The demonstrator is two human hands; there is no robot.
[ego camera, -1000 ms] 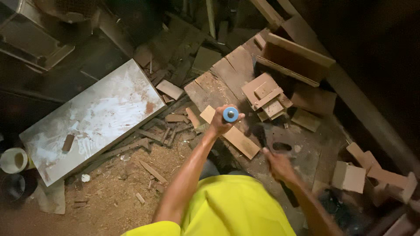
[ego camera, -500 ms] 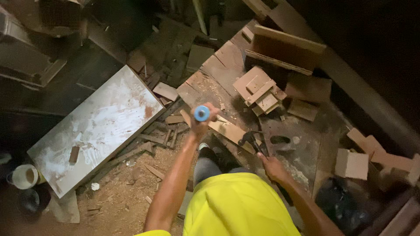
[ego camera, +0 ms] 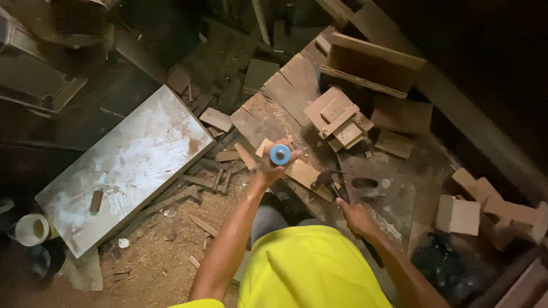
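Observation:
My left hand (ego camera: pixel 273 162) is raised over the floor and grips a tool with a round blue handle end (ego camera: pixel 280 154) that points up at the camera. Under it lies a light wooden plank (ego camera: pixel 299 171) on a dark worn board (ego camera: pixel 274 111). My right hand (ego camera: pixel 355 217) is lower and to the right, closed around the handle of a hammer (ego camera: pixel 326 181) whose dark head rests near the plank's end. My yellow shirt (ego camera: pixel 308 268) fills the bottom of the view.
A large white-stained panel (ego camera: pixel 125 165) lies on the left. A stack of small wooden blocks (ego camera: pixel 338 120) and an open wooden box (ego camera: pixel 371 63) sit beyond the plank. Scrap strips and sawdust (ego camera: pixel 188 199) cover the ground. More blocks (ego camera: pixel 459 214) lie right; a tape roll (ego camera: pixel 31 229) far left.
The view has shifted, so the hands sit a little lower and more central. My left hand still holds the blue-handled tool up; my right hand stays on the hammer.

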